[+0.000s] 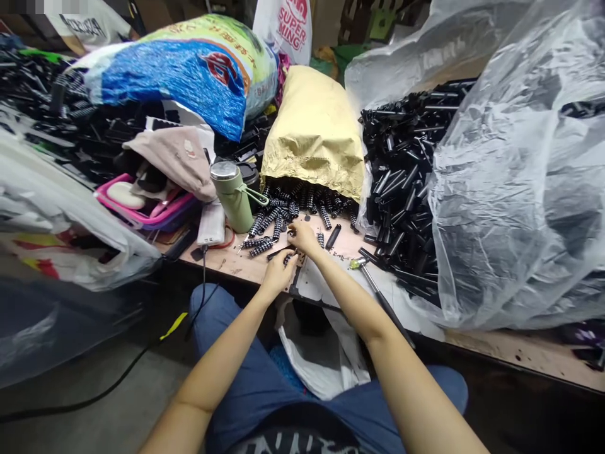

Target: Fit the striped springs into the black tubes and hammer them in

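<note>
My left hand (278, 271) is closed at the table's front edge, its fingers around a small dark piece that looks like one of the black checked tubes. Just above and to the right, my right hand (304, 237) is curled with its fingertips together; what they pinch is hidden. The hands nearly touch. Black tubes with pale checks (271, 217) lie in a loose heap beyond my left hand, spilling from the mouth of a yellow sack (314, 139). A smooth black tube (333, 236) lies right of my right hand. Farther right rests a hammer (378, 290) with a yellowish head.
A green flask (234, 198) and a white power bank (211, 225) with a cable stand at the left, beside a pink basket (155, 219). Many smooth black tubes (401, 202) fill clear plastic (515, 208) at the right. A white bag (321, 359) hangs below the table edge.
</note>
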The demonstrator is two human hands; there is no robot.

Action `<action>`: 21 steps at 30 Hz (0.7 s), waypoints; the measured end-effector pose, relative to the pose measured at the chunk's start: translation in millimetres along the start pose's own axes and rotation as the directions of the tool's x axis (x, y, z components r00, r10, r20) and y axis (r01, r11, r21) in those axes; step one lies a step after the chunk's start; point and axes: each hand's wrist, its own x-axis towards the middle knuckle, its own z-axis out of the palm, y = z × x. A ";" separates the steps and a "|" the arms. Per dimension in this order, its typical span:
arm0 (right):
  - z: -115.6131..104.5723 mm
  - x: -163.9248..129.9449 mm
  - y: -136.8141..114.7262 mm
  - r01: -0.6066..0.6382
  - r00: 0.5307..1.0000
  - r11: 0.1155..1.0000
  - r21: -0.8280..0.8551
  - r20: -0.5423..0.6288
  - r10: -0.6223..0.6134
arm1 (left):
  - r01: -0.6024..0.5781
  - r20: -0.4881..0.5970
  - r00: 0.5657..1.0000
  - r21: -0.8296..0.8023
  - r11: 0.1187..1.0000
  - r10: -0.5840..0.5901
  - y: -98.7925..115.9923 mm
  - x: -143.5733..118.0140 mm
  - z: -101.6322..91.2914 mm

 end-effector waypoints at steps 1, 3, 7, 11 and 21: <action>-2.9 -7.7 2.3 0.012 1.000 1.000 0.018 -0.004 -0.012 | -0.004 -0.029 1.000 -0.011 1.000 0.004 -1.5 1.3 0.5; -9.5 -24.6 5.8 0.068 0.998 0.992 0.109 -0.021 -0.066 | -0.005 -0.073 0.997 -0.035 0.999 0.003 -3.2 3.9 0.7; -16.7 -48.9 6.6 0.236 0.969 0.916 0.326 -0.151 -0.196 | -0.036 -0.026 0.999 -0.057 0.998 0.034 -0.2 4.9 0.6; -20.5 -62.3 4.2 0.329 0.940 0.890 0.317 -0.201 -0.276 | -0.050 -0.008 0.999 -0.056 0.997 0.049 2.4 3.0 -0.8; -37.0 -3.9 24.5 -0.097 0.986 0.968 0.230 -0.111 0.125 | 0.022 0.055 0.998 -0.155 0.988 -0.014 6.3 -3.6 28.6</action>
